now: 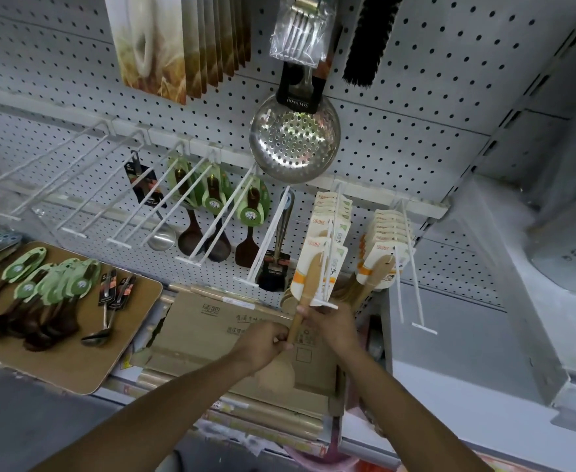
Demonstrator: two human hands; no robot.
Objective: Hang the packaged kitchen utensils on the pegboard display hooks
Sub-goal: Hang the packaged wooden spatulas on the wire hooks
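Both hands are holding one wooden spatula [305, 294] at the tip of a hook [327, 267]. Left hand [264, 342] is gripping the lower handle, fingers curled round it; right hand [327, 327] is pinching it higher up, just under the hook's end tag. Its card [317, 264] is sitting at the hook front, w/ more carded spatulas hanging behind. Cardboard box [211, 321] is lying below the hands. Tray [75, 366] at left is carrying green-carded dark spoons [58, 301] and ladles [107, 311].
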